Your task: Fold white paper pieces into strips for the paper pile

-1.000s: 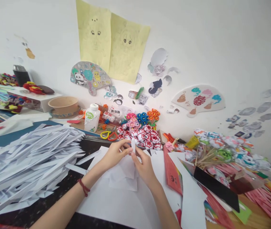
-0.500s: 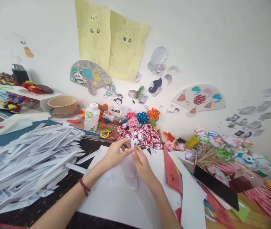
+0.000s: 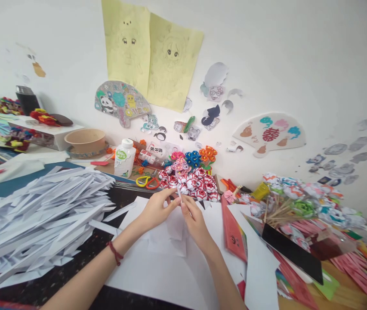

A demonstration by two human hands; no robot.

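Between the fingertips of both hands is a small white paper strip [image 3: 179, 190], seen nearly edge-on. My left hand [image 3: 158, 207] pinches it from the left, wrist toward me with a dark red cord bracelet [image 3: 115, 253]. On the other side my right hand [image 3: 193, 217] grips its lower end between thumb and fingers. Below the hands, small white paper pieces [image 3: 167, 245] lie on a large white sheet [image 3: 151, 275]. To the left spreads a big heap of folded white paper strips [image 3: 41, 219].
Behind my hands sit red-and-white paper flowers [image 3: 199, 185], yellow-and-orange-handled scissors [image 3: 147, 182] and a white bottle [image 3: 124, 159]. At right lie a red packet [image 3: 234, 234], a black phone [image 3: 293, 254] and wooden sticks [image 3: 275, 211]. A tan round bowl [image 3: 85, 141] stands at back left.
The white paper strip has turned from showing its broad face to nearly edge-on, and sits slightly lower. My right fingers have shifted a little; both hands keep their grip.
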